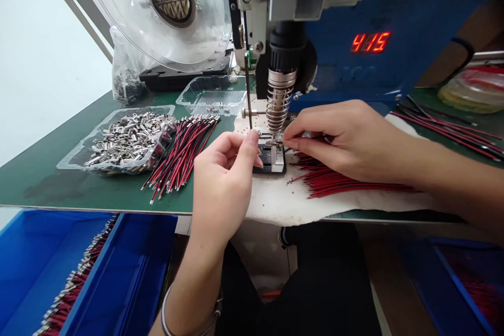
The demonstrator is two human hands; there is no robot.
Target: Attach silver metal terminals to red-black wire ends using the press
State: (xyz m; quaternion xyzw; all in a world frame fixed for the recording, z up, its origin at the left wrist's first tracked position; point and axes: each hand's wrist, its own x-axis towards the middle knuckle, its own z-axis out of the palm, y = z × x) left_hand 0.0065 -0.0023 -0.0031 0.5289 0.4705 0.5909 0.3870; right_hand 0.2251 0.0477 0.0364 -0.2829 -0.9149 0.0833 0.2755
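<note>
My right hand pinches a thin wire, mostly hidden by the fingers, whose end lies at the small metal fixture. Straight above the fixture is the soldering iron, wrapped in a coil spring, its tip down at the work. Just left of the fixture, my left hand has thumb and forefinger pressed together; whatever may be between them is hidden. Under my right hand lies a bundle of red and black wires on a white cloth.
A clear tray of metal connectors stands left, beside wires with connectors. Behind is another clear tray. The blue machine displays 415. Blue bins sit below the table edge. More wires lie right.
</note>
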